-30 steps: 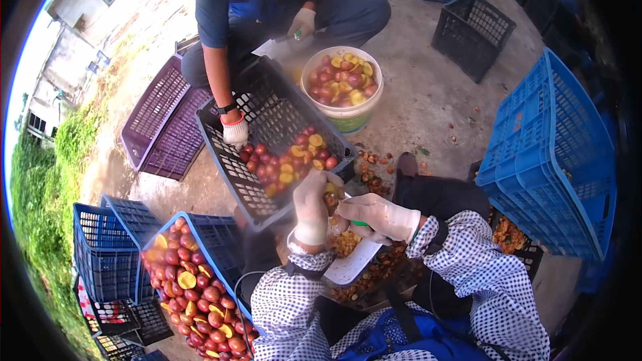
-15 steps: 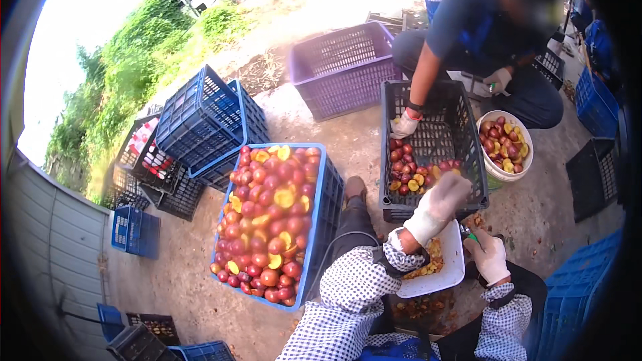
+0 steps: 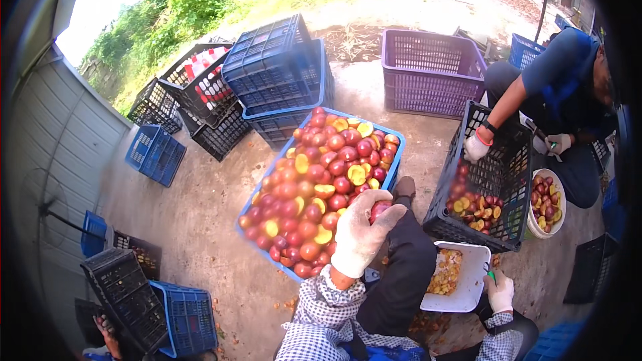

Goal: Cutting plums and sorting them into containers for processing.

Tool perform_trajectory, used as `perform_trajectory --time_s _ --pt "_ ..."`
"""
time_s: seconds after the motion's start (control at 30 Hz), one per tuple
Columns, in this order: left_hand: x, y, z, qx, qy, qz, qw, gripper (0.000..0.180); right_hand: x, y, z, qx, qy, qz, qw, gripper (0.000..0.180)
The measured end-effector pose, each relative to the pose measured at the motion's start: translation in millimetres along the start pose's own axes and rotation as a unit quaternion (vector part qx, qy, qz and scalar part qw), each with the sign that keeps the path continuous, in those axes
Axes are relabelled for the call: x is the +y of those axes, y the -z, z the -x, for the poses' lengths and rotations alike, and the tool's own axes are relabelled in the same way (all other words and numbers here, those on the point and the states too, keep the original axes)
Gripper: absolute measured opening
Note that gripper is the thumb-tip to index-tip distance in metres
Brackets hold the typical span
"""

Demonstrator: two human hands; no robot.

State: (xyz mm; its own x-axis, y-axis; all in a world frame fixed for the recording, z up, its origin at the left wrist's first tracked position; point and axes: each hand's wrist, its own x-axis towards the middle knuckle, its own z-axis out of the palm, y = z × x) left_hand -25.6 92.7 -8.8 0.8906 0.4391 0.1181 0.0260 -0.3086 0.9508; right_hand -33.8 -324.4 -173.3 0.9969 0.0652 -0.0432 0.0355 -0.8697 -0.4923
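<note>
Holding red fruit (image 3: pixel 380 211), left hand (image 3: pixel 360 232) shifted from tray (image 3: pixel 473 273) toward crate (image 3: pixel 399 154).

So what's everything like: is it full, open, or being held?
Left hand: closed on a red fruit
Right hand: holding a green-handled tool
Blue crate by left hand: heaped with fruit, some cut
White tray: partly filled with yellow bits
Bucket: filled near the rim
Black crate beside bucket: partly filled
Purple crate: upright, open-topped
</note>
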Motion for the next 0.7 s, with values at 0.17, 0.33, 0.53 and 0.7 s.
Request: perform_trajectory --time_s 0.17,0.33,0.53,0.7 --pt "-50.3 56.5 30.0 0.094 0.081 -0.103 0.987 0.042 -11.0 -1.4 0.3 -0.042 -0.015 0.001 0.999 0.023" --pt "-92.2 97.1 25.5 0.217 -0.007 -0.321 0.922 0.047 -27.3 4.8 1.4 -0.075 -0.048 0.012 0.996 0.026" --pt "-124.7 100.7 -25.6 0.181 -0.049 -0.473 0.861 0.058 -25.5 8.4 4.0 -0.073 -0.04 0.021 0.996 0.028" --pt "-139.5 100.5 -22.3 0.1 -0.054 -0.573 0.812 0.082 -28.0 0.5 8.2 -0.015 0.003 -0.018 1.0 0.026"
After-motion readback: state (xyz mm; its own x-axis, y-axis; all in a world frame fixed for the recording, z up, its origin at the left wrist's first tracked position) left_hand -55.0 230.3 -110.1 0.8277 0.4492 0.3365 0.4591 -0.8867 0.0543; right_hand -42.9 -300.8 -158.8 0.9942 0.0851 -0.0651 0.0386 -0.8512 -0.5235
